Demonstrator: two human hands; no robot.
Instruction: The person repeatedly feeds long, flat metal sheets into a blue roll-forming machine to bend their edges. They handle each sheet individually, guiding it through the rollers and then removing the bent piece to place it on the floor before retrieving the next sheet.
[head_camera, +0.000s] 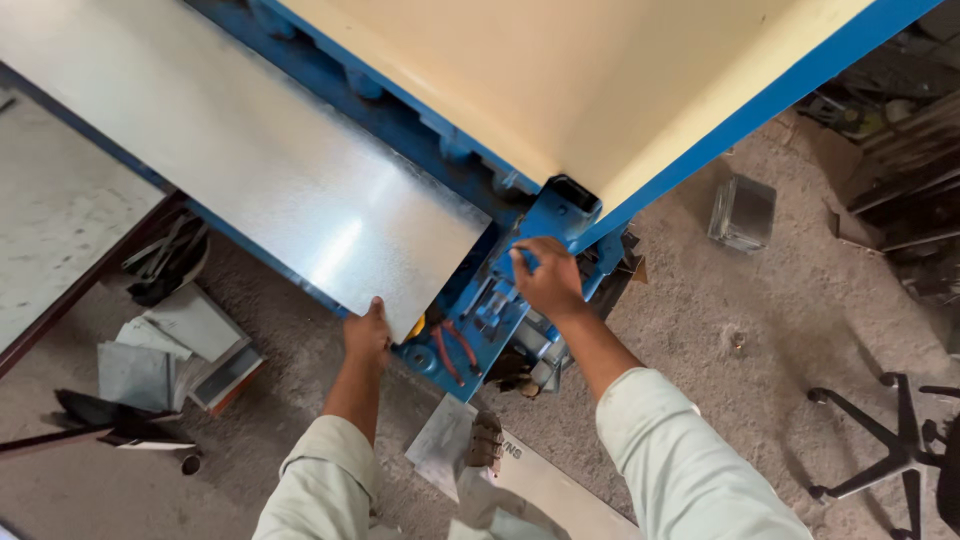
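sheet: galvanized metal sheet (250, 150) lies flat on the blue machine bed (420, 130), running from upper left down to its near corner at centre frame.
left hand: left hand (367, 335) at the sheet's near edge, fingers curled onto that edge, gripping it.
right hand: right hand (547, 280) on the blue end bracket (560, 215) of the machine, fingers closed around a blue part there; exact part hidden by the hand.
machine top: cream panel (560, 70) with blue trim slants above the bed, upper right.
tool tray: red-handled pliers (452, 350) lie in the blue tray just right of the left hand, between both hands.
floor, left: grey sheet offcuts (170, 345) stacked near a dark heap, well apart from the hands.
floor, right: small metal box (743, 212) on the dusty floor (760, 330); black chair base (890, 445) at lower right.
foot: sandal (487, 440) on a flat panel under the arms.
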